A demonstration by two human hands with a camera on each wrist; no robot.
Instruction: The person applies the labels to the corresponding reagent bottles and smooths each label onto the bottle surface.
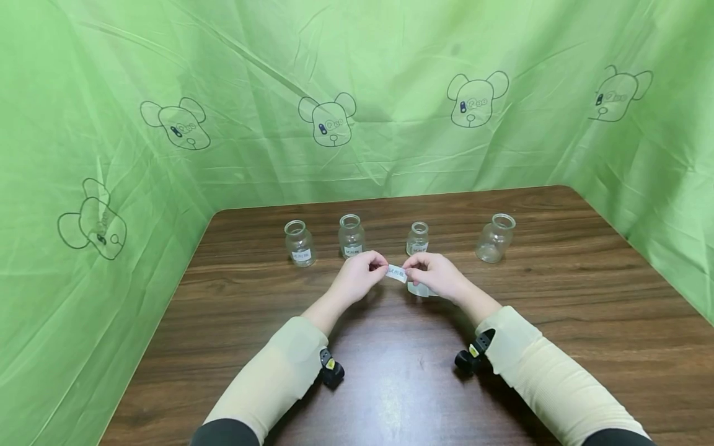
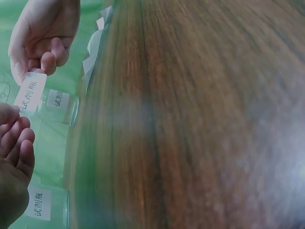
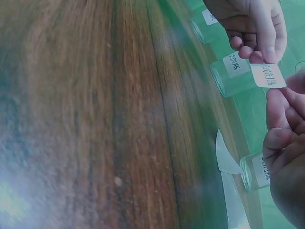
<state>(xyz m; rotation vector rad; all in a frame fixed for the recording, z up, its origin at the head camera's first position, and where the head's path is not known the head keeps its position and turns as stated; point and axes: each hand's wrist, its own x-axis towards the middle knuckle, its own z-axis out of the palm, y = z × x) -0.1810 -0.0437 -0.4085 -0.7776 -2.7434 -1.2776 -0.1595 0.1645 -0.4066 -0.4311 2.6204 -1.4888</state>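
Note:
A small white label [image 1: 397, 273] with printed characters is stretched between my two hands above the table. My left hand [image 1: 359, 272] pinches one end between thumb and fingertip; my right hand [image 1: 440, 275] pinches the other end. In both wrist views the printed face of the label [image 2: 31, 93] is visible. Behind the hands stand three clear glass bottles with similar labels: one at the left [image 1: 300, 243], one behind my left hand [image 1: 351, 235], and a smaller one [image 1: 417, 238] behind my right hand. Farther right, a glass bottle [image 1: 495, 238] shows no label.
Pale sheet pieces [image 1: 418, 289] lie on the table partly under my right hand. The brown wooden table [image 1: 390, 371] ends at a green cloth [image 1: 390, 155] with line-drawn bear heads, which hangs behind and along both sides.

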